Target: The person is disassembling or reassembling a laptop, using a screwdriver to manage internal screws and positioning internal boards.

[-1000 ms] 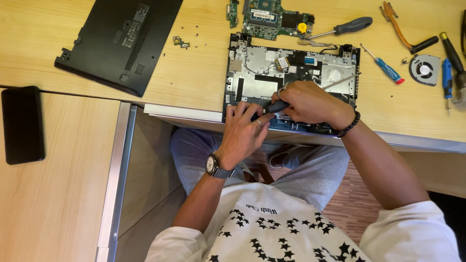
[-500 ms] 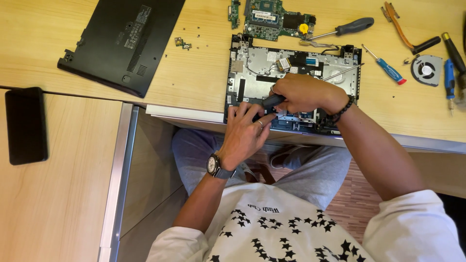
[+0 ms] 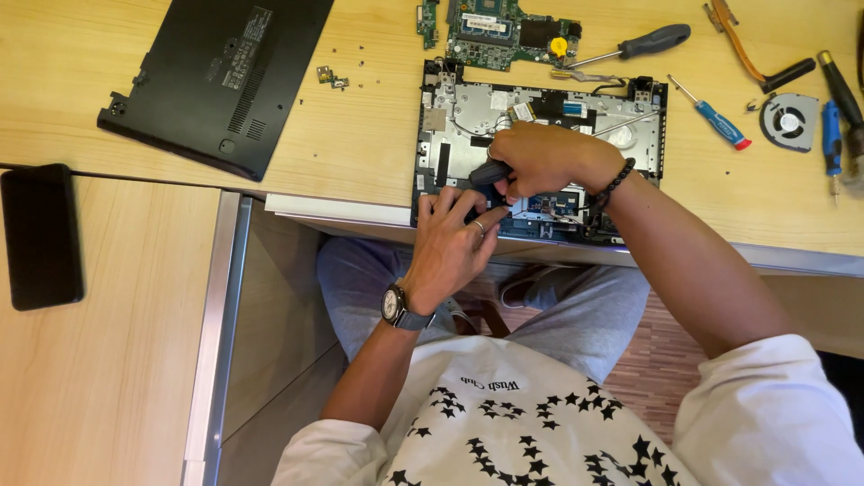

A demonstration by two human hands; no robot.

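Note:
An opened laptop chassis (image 3: 468, 112) lies on the wooden desk, its silver inner plate exposed. My right hand (image 3: 544, 157) is shut on a dark-handled screwdriver (image 3: 487, 172), with its tip pointing down near the chassis's front edge. My left hand (image 3: 450, 247), with a wristwatch, rests on that front edge; its fingers steady the spot next to the screwdriver tip. The tip itself is hidden by my fingers.
A black bottom cover (image 3: 220, 76) lies at the far left, with small loose screws (image 3: 330, 77) beside it. A green circuit board (image 3: 504, 27), several screwdrivers (image 3: 643, 43), a cooling fan (image 3: 789, 120) and pliers (image 3: 751, 58) sit behind and to the right. A black phone (image 3: 40, 236) lies on the side desk.
My right hand has shifted slightly left and back over the chassis with the screwdriver. My left hand stays on the front edge.

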